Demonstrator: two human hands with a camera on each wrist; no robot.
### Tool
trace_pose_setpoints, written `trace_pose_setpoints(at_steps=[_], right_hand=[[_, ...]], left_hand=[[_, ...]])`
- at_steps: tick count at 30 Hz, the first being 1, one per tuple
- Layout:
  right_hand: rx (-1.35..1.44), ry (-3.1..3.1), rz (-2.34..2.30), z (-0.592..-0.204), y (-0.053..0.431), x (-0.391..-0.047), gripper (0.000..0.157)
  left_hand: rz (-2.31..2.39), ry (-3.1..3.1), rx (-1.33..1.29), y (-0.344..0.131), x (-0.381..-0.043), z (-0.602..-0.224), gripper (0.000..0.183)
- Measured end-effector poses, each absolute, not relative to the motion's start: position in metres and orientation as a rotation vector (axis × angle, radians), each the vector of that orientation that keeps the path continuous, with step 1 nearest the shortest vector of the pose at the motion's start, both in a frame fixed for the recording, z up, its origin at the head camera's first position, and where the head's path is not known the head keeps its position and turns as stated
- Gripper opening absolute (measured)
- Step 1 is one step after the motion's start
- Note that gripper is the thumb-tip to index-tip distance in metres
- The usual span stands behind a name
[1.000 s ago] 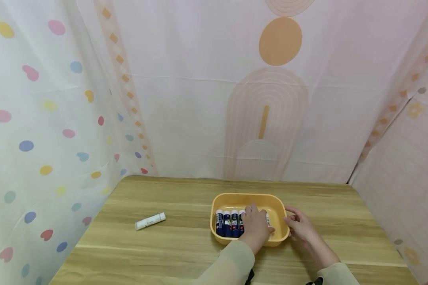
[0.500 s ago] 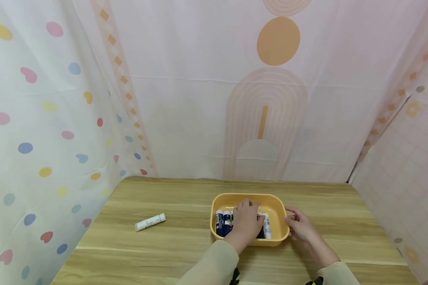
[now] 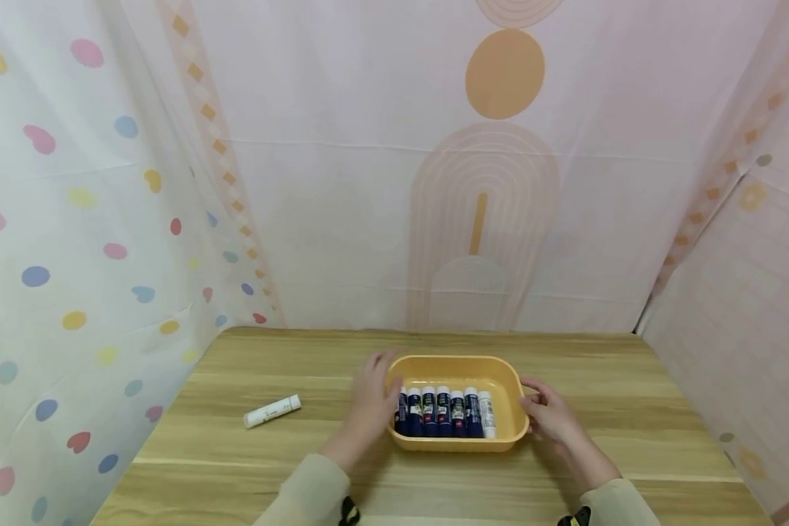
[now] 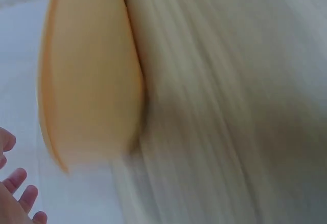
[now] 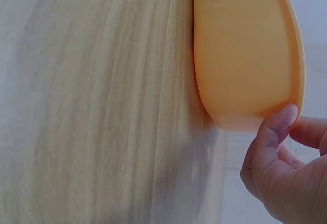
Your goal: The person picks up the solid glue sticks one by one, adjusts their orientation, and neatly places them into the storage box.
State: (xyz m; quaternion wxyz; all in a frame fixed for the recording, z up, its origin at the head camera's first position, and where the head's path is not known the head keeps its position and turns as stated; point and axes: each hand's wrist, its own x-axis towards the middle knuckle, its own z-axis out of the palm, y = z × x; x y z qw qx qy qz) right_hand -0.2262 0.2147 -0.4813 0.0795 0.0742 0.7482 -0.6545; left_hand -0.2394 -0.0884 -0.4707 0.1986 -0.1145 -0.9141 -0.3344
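Note:
A yellow plastic bin (image 3: 459,444) stands on the table in the head view. Several dark blue glue sticks (image 3: 443,416) with white caps lie side by side in its left and middle part. At the right end of that row is a white stick (image 3: 486,416). My left hand (image 3: 368,398) is at the bin's left end, fingers relaxed and spread; the left wrist view shows its fingertips (image 4: 28,196) apart from the blurred bin wall (image 4: 92,75). My right hand (image 3: 552,416) pinches the right rim, with the thumb (image 5: 278,124) against the wall in the right wrist view.
A loose white stick (image 3: 272,411) lies slanted on the wooden table (image 3: 237,467), left of the bin. Behind the table hangs a pale patterned curtain (image 3: 342,234), and a dotted one (image 3: 72,241) hangs on the left.
My left hand has left the row of glue sticks inside the bin and moved left to its left end, uncovering the row. The right hand stays at the right rim.

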Motion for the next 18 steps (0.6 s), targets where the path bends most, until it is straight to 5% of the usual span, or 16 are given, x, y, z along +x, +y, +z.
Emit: trace_pose_setpoints(at_steps=[18], right_hand=[[0.216,2.217,-1.967,-0.481,0.214,-0.226,0.044]], left_hand=[[-0.307,-2.821,-0.256,-0.261,-0.211,-0.501,0.071]])
